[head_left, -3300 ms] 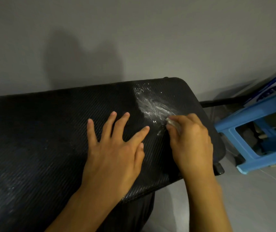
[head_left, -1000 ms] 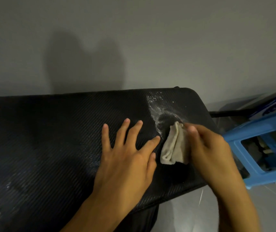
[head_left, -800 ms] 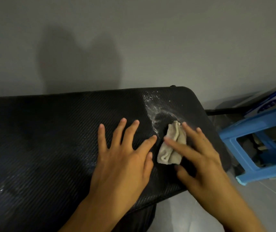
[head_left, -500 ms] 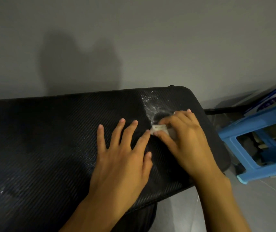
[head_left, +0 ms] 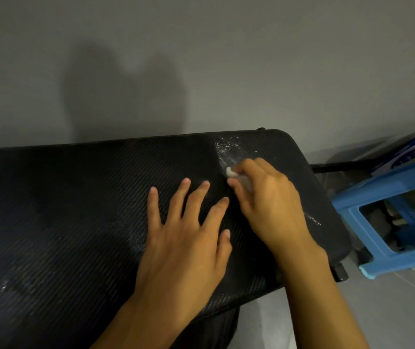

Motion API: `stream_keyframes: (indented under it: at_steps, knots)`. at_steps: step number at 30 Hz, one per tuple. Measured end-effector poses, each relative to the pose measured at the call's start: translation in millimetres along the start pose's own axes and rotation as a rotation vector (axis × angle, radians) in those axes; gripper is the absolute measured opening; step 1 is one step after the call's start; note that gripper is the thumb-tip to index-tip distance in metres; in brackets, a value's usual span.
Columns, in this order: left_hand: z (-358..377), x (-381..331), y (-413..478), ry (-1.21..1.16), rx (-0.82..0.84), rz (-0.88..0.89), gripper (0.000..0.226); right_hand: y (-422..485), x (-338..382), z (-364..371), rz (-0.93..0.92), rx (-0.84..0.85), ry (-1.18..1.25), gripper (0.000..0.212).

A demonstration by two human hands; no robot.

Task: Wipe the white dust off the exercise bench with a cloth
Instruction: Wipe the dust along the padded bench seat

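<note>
The black textured exercise bench (head_left: 75,210) stretches across the view from left to right. White dust (head_left: 225,148) speckles its far right part, with fainter specks near the right edge and at the lower left. My left hand (head_left: 188,238) lies flat on the pad, fingers spread. My right hand (head_left: 267,207) grips a small pale cloth (head_left: 231,172) bunched under its fingers, pressed on the bench just below the dust patch. Most of the cloth is hidden by the hand.
A grey wall stands right behind the bench. A blue plastic stool (head_left: 390,222) sits on the tiled floor to the right, with a blue and white box (head_left: 410,152) behind it. A black bar (head_left: 340,166) sticks out from the bench toward them.
My right hand laid the cloth out, gathered it up under its fingers, then pushed it farther up the pad toward the dust. The left hand stayed flat in place.
</note>
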State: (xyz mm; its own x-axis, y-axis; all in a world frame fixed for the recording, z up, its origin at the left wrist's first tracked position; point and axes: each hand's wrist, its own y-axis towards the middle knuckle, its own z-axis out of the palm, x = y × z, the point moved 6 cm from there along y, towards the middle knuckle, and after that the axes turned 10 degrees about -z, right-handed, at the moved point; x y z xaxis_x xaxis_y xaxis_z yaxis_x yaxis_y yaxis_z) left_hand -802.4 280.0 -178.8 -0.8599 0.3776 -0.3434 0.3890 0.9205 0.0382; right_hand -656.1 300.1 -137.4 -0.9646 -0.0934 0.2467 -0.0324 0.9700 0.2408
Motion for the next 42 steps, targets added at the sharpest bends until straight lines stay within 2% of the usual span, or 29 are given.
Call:
stream_keyframes:
  at_steps: [2,4,8,10,13,16,21,23,27,29,33,35,39,42]
  knots:
    - [0,-1,1,-0.002,0.006,0.003,0.051,-10,5,1,-0.061,0.073,0.118,0.021]
    - [0,-1,1,-0.012,0.009,-0.002,0.048,-23,2,-4,-0.018,0.107,0.191,0.024]
    - [1,0,1,-0.002,0.007,-0.002,0.048,4,-15,-3,0.145,-0.013,0.018,0.016]
    - [0,1,0,-0.009,0.010,-0.004,0.048,26,-8,2,0.124,-0.037,-0.036,0.016]
    - [-1,1,1,-0.023,0.014,-0.011,0.048,21,5,7,0.016,0.026,0.043,0.012]
    - [-1,1,1,-0.027,0.011,-0.019,0.049,-7,2,-2,0.073,0.065,0.144,0.014]
    - [-1,0,0,-0.020,0.019,-0.014,0.049,30,-16,1,0.241,-0.030,-0.122,0.019]
    - [-1,0,0,-0.024,0.018,-0.013,0.049,44,-7,4,0.200,-0.037,-0.131,0.020]
    - [0,0,1,-0.033,0.009,-0.011,0.047,26,7,8,0.093,0.044,0.066,0.012]
    - [0,0,1,-0.026,0.013,-0.017,0.047,23,-6,3,0.164,0.050,0.061,0.014]
    - [1,0,2,-0.021,0.022,-0.017,0.048,57,-34,-2,0.365,-0.063,-0.049,0.031]
    - [1,0,2,-0.015,0.020,-0.016,0.048,76,-22,4,0.327,-0.053,-0.074,0.031]
    - [0,-1,3,-0.011,0.010,-0.019,0.047,62,12,16,0.137,0.022,0.057,0.030]
    - [0,0,2,-0.014,-0.002,-0.019,0.047,50,-8,7,0.235,-0.008,-0.020,0.032]
